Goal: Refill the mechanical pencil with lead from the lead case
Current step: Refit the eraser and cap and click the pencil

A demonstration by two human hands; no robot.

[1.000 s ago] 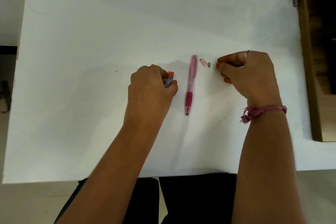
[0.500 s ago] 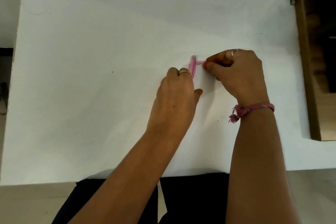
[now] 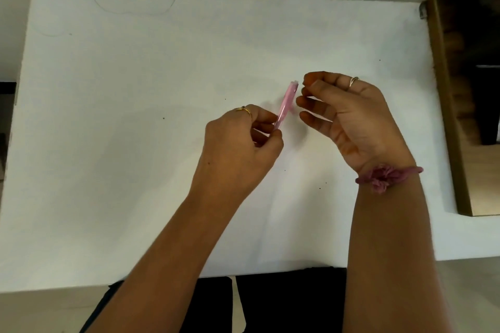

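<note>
My left hand (image 3: 238, 151) holds the pink mechanical pencil (image 3: 286, 104) by its lower part, lifted off the white table (image 3: 121, 116) and tilted, with its top end pointing up and to the right. Just right of that top end is my right hand (image 3: 346, 113), palm turned toward me. Its thumb and forefinger are pinched together on something too small to make out, while the other fingers are loosely curled. The lead case is out of sight; I cannot tell whether it is inside my left fist. No cap or eraser lies on the table.
A wooden piece of furniture (image 3: 446, 121) stands along the table's right edge. A pink thread band (image 3: 387, 174) is tied around my right wrist. My dark-clothed legs (image 3: 270, 303) show below the table's front edge.
My left hand, which held the lead case, moved right and lifted the pencil off the table. My right hand pinched the small pink cap beside the pencil's top and rose with it.
</note>
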